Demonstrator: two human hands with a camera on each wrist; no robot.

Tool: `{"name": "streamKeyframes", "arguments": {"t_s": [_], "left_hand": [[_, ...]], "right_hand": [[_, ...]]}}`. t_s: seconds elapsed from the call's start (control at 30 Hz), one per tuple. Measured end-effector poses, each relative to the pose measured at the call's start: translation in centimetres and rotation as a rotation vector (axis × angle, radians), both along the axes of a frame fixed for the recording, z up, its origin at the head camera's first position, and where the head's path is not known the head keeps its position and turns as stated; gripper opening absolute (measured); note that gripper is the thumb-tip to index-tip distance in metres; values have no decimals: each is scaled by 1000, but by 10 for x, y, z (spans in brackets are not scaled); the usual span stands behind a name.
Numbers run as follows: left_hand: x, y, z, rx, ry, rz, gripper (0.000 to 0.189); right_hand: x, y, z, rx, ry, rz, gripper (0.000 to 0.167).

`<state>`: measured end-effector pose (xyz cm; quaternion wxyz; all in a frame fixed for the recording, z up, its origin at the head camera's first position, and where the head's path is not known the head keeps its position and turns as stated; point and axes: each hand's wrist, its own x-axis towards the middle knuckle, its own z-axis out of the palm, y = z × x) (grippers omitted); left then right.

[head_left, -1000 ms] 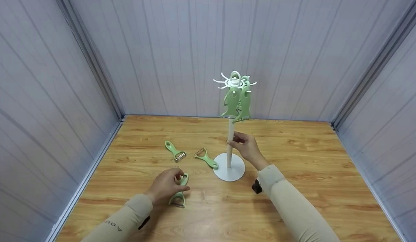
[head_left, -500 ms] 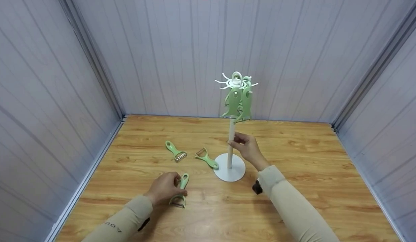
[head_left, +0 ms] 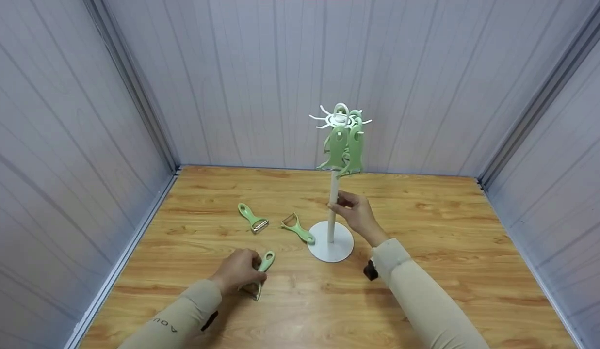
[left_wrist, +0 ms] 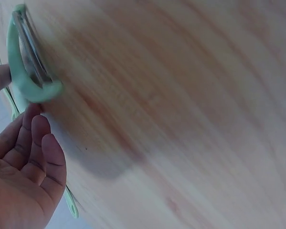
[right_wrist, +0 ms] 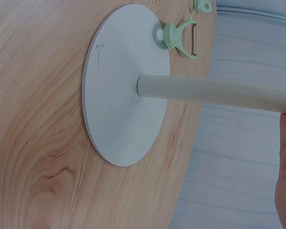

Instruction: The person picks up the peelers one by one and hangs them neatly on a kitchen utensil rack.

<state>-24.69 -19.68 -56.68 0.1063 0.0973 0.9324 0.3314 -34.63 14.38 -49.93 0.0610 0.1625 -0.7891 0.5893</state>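
Your left hand (head_left: 239,272) pinches a peeler (head_left: 265,264) at lower left of centre, best lifted with its handle tip (head_left: 272,256) uncovered, while your right hand (head_left: 359,216) grips the pole (head_left: 332,224) of the stand (head_left: 330,252), right of centre, ideally without tilting it.

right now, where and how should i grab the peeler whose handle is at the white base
Probably mid-handle, pinched across its narrow sides from above and the near left: the blade points away to the far left, while the handle's end overlaps the white base, with the pole standing to its right.
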Motion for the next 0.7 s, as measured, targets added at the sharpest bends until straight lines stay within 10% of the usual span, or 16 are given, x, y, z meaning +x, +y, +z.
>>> {"name": "streamKeyframes", "arguments": {"t_s": [0.7], "left_hand": [[-11,8,6,1,118,-67,11]], "right_hand": [[-1,2,-3,1,15,16,28]]}}
